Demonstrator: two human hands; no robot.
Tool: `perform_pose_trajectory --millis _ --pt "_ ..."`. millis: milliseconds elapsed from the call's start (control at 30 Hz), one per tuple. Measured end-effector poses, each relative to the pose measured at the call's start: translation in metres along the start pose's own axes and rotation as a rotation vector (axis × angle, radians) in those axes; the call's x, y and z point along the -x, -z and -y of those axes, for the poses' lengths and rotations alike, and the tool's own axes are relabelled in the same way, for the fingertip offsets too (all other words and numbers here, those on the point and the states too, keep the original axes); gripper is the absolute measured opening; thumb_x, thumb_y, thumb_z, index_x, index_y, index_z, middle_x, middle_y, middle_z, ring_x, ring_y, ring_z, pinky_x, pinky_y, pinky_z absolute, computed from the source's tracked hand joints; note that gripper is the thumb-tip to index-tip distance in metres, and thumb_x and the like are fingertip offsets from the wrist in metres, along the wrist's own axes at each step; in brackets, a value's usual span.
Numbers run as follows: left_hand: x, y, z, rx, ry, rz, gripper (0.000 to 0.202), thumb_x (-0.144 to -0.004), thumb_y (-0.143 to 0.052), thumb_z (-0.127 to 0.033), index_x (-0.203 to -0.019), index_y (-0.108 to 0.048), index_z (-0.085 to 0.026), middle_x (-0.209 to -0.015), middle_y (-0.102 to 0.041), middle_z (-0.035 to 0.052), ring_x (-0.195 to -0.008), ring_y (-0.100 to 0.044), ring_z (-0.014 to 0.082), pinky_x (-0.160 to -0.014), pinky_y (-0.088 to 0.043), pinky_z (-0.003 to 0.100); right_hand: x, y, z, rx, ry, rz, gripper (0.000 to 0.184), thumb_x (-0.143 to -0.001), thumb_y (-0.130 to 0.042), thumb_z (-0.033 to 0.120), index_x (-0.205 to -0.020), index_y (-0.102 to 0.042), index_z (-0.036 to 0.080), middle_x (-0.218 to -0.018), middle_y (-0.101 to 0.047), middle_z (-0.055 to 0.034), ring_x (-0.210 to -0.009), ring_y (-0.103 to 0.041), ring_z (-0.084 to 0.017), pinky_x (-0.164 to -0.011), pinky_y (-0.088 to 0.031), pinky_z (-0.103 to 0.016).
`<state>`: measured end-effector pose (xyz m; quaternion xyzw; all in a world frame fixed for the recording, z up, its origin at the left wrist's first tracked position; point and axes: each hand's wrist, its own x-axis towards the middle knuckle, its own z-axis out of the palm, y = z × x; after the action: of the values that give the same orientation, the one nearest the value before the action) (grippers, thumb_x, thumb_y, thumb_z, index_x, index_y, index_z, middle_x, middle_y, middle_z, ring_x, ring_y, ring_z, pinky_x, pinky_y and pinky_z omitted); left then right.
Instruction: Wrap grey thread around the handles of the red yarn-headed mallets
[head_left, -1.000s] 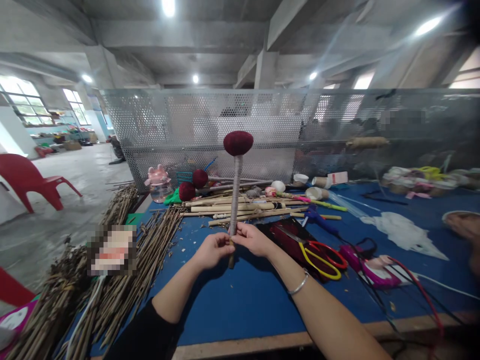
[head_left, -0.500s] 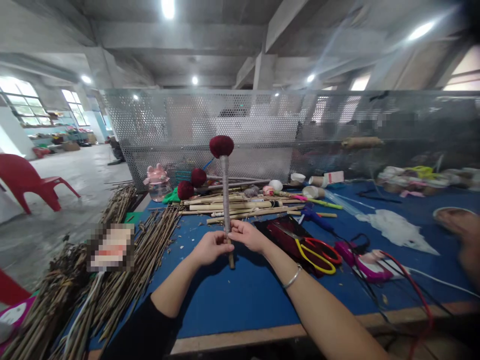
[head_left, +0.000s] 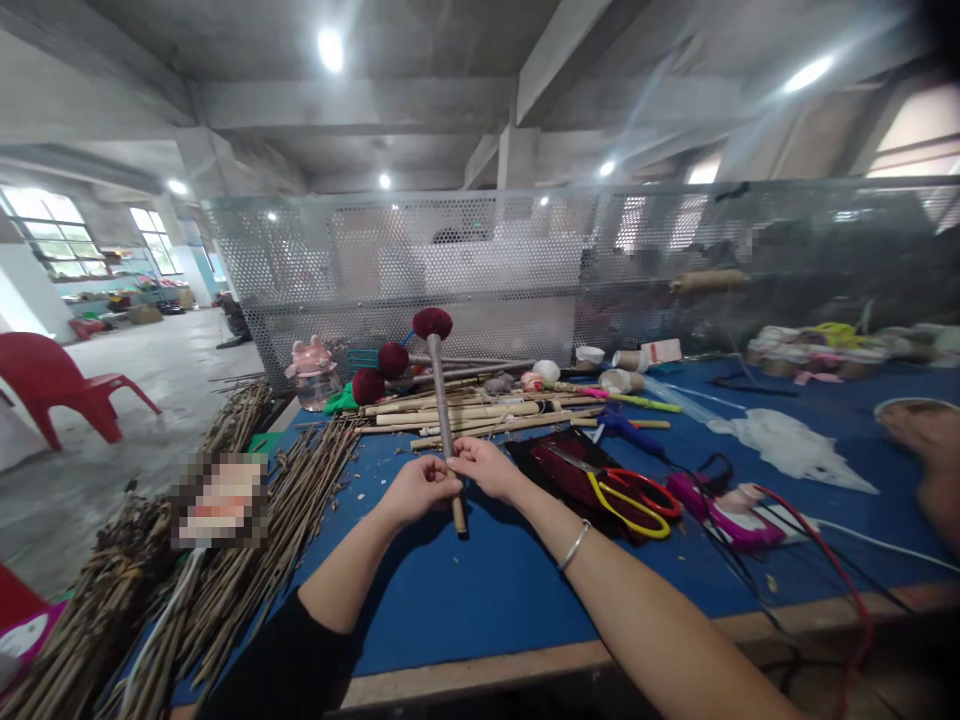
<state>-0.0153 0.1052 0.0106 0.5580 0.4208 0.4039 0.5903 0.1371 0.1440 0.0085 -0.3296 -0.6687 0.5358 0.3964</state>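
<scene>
I hold a wrapped stick (head_left: 442, 410) with a dark red velvet ball head (head_left: 433, 323) over the blue table (head_left: 480, 590). My left hand (head_left: 417, 487) is closed round the lower part of the stick. My right hand (head_left: 486, 466) pinches the same stick just beside it, a bracelet on that wrist. The stick leans away from me, its head pointing up and slightly left. Its bare wooden end pokes out below my hands.
Bundles of thin brown twigs (head_left: 247, 540) lie along the left table edge. Pale sticks (head_left: 465, 412), two more red ball heads (head_left: 381, 372), yellow and red scissors (head_left: 630, 495), a pink tool with cables (head_left: 739, 505) and a perforated metal screen (head_left: 480, 270) stand beyond. A red chair (head_left: 56, 380) is far left.
The stick has tipped away from me and lower, its red head dropping from well above the screen's lower rail to just over the table clutter. Both hands keep their grip.
</scene>
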Motion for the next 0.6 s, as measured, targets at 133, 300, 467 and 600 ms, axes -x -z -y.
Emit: perform_pose_trajectory --millis 133,300,467,600 --pt "0.001 -0.006 -0.001 0.07 -0.011 0.042 0.035 -0.06 -0.072 -0.032 -0.077 -0.048 -0.014 -0.062 -0.054 -0.0009 -0.05 -0.053 0.0081 -0.05 -0.039 0.02 0.0 0.001 -0.002 -0.05 -0.037 0.01 0.026 -0.066 -0.067 0.033 -0.077 -0.053 0.014 -0.058 -0.058 0.0022 -0.049 -0.05 -0.008 -0.048 -0.036 -0.02" --pt "0.005 -0.023 -0.004 0.221 0.072 0.03 0.026 -0.068 -0.062 -0.026 -0.083 -0.042 -0.018 -0.068 -0.057 0.0005 -0.052 -0.056 0.0106 -0.051 -0.045 0.025 -0.002 0.0 0.0 -0.141 -0.064 0.076 0.031 -0.066 -0.065 0.038 -0.079 -0.051 0.014 -0.055 -0.057 0.0028 -0.041 -0.047 -0.007 -0.045 -0.036 -0.021" --pt "0.001 -0.042 -0.016 0.439 0.057 -0.264 0.01 -0.07 -0.049 -0.022 -0.073 -0.04 -0.02 -0.047 -0.037 -0.0082 -0.032 -0.029 0.0038 -0.033 -0.021 0.015 -0.004 -0.006 0.009 -0.203 -0.022 0.01 0.031 -0.066 -0.066 0.037 -0.082 -0.054 0.013 -0.061 -0.058 0.0014 -0.049 -0.051 -0.009 -0.05 -0.038 -0.021" --pt "0.001 -0.046 -0.026 0.566 0.12 -0.332 0.016 -0.072 -0.043 -0.03 -0.062 -0.038 -0.018 -0.046 -0.036 -0.0063 -0.03 -0.023 0.0026 -0.031 -0.013 0.016 0.0 -0.01 0.019 -0.253 -0.021 0.034 0.031 -0.069 -0.064 0.037 -0.088 -0.055 0.014 -0.062 -0.058 0.0012 -0.05 -0.05 -0.009 -0.049 -0.036 -0.021"
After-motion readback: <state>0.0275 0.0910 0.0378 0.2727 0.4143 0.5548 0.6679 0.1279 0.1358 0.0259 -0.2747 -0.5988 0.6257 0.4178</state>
